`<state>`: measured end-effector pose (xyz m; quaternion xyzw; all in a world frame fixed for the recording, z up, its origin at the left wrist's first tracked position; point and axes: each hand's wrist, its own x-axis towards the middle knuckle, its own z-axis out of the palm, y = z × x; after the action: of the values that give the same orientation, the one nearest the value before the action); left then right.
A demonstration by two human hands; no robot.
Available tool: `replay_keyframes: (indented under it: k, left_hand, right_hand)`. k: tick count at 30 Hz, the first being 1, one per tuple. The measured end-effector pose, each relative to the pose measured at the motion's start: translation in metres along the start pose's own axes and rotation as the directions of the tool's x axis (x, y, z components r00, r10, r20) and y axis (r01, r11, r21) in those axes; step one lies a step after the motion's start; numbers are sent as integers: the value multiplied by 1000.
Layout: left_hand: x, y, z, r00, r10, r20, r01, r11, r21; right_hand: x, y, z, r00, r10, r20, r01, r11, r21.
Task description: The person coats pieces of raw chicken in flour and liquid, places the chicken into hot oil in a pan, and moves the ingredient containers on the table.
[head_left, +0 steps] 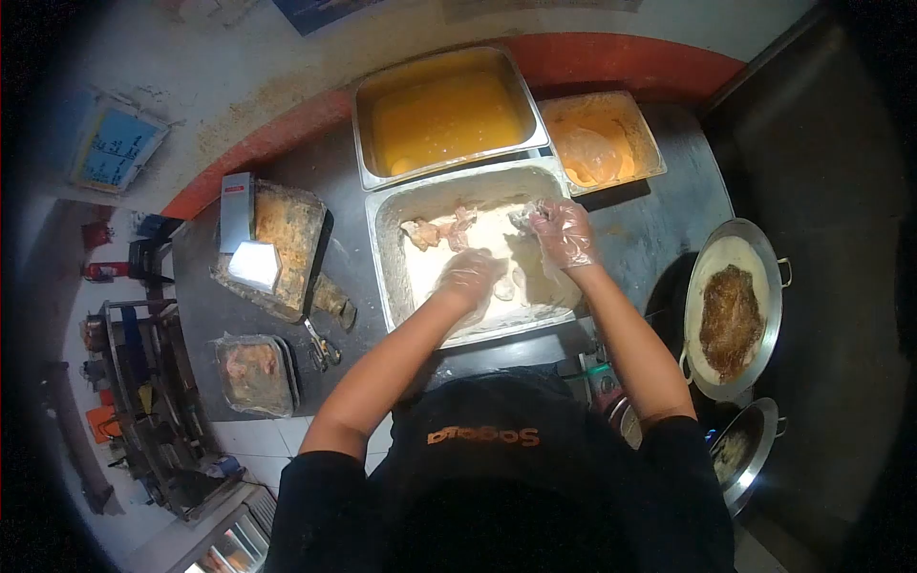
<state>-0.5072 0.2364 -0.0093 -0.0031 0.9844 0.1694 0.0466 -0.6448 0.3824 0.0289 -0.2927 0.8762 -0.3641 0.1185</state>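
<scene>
A metal tray (pixel 382 263) of white flour (pixel 420 277) sits in front of me, with pale pieces of raw meat (pixel 420 233) in its far left part. My left hand (pixel 471 275), in a clear plastic glove, is low over the flour near the middle, its fingers loosely apart and partly hidden. Close to its fingertips lies a flour-coated lump (pixel 517 279). My right hand (pixel 565 233), gloved too, is at the tray's far right corner. Its fingers are closed on a floured piece of meat (pixel 522 219), mostly covered by the hand.
Behind the tray stand a deep pan of yellow liquid (pixel 449 110) and a shallower pan of orange powder (pixel 626 129). On the left are a worn board (pixel 287 224), scissors (pixel 322 346) and bagged meat (pixel 250 368). Two woks (pixel 776 315) stand at right, the nearer-to-table one with frothing brown food.
</scene>
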Motion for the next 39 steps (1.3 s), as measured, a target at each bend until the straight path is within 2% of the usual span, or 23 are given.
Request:
replay_keyframes:
  k: [1,2,3,6,8,9,10,11,12,14,17,19,20,21,22,23,24,26,27,29,35,37,39]
  left_hand:
    - [3,3,9,993,95,-75,-93,995,26]
    - [5,0,28,995,-95,-14,86,953,-290]
    - [8,3,31,959,-281,47,257,784,-565]
    - [13,0,22,997,32,69,-24,994,-103]
    - [14,5,-1,959,225,173,-259,942,211]
    - [14,10,-17,955,232,183,-269,940,211]
    - [15,17,-36,968,108,228,-87,991,-100]
    - [16,21,-44,951,2,310,123,915,-385]
    - [18,21,-38,948,9,317,119,916,-382]
    - [22,21,-18,913,373,169,-343,922,-182]
    - [21,57,-25,857,474,200,-450,879,-155]
    - [27,71,-23,901,376,214,-360,926,-111]
    - [31,72,-14,904,281,322,-251,959,-131]
    - [35,72,-5,888,179,422,-138,982,-126]
    - [38,70,11,901,155,404,-101,983,-153]
    - [36,66,25,923,153,353,-82,975,-208]
    - [36,63,45,957,181,228,-100,940,-327]
    - [36,57,69,972,222,76,-159,862,-482]
    - [37,64,52,960,271,73,-219,886,-410]
    - [38,64,48,949,273,159,-219,932,-289]
    - [45,65,49,835,92,543,-184,976,118]
    - [42,68,37,810,61,583,-207,961,186]
    - [36,70,21,818,69,571,-241,942,232]
  right_hand:
    - [-1,0,-2,999,-38,-33,39,999,35]
    - [-1,-1,-3,999,-36,-36,38,999,36]
    - [-3,-5,-7,996,-63,-64,66,997,47]
    - [-7,-4,-8,988,-77,-137,86,994,61]
    - [-11,0,-7,982,-57,-181,70,995,69]
    - [-12,1,-7,976,-84,-200,93,995,35]
    - [-13,0,-9,969,-113,-218,116,993,0]
    - [-13,-1,-12,969,-104,-225,107,994,3]
    - [-14,-5,-16,979,-66,-194,76,996,47]
    - [-16,-6,-17,986,-23,-165,39,995,92]
    - [-17,-4,-17,982,-41,-186,59,994,89]
    - [-17,-5,-15,975,-36,-221,66,989,129]
    - [-16,-5,-15,973,-36,-226,66,990,126]
    - [-15,-7,-13,991,78,-112,-42,955,292]
    - [-15,-6,-14,984,180,10,-166,886,432]
    - [-13,1,-12,998,-12,-69,21,990,141]
    - [-20,-10,-15,985,129,-116,-85,942,325]
    - [-20,0,-6,976,-7,-217,74,949,305]
    - [-18,1,-6,977,-21,-214,78,962,263]
    - [-22,-7,-8,974,104,-204,-4,897,441]
    - [-18,10,9,906,-144,-398,226,960,167]
    - [-19,9,9,951,-55,-304,161,927,338]
    - [-18,10,11,921,-47,-387,189,921,340]
